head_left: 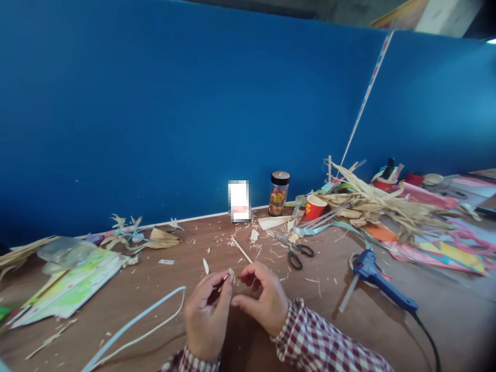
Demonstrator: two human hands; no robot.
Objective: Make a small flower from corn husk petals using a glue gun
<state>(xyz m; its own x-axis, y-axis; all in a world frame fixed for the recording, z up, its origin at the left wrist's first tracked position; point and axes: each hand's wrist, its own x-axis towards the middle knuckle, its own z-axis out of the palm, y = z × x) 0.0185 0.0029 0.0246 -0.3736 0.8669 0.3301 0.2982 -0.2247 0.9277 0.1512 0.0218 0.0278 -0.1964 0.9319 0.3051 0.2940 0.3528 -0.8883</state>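
My left hand (207, 312) and my right hand (261, 297) meet over the brown table (155, 305), low in the middle of the view. The left fingers pinch a small pale piece of dried husk (231, 272) at their tips. My right hand is curled, and its fingers hold a thin wooden stick (242, 250) that slants up and to the left. The fingertips of both hands nearly touch. Both sleeves are red and white check.
Black-handled scissors (297, 254) and a blue glue gun (377, 281) with its cord lie to the right. A pile of dried husks (372, 206), a red paper cup (313, 206) and a jar (279, 194) stand behind. Coloured paper (70, 287) lies at left, pale strips (135, 323) in front.
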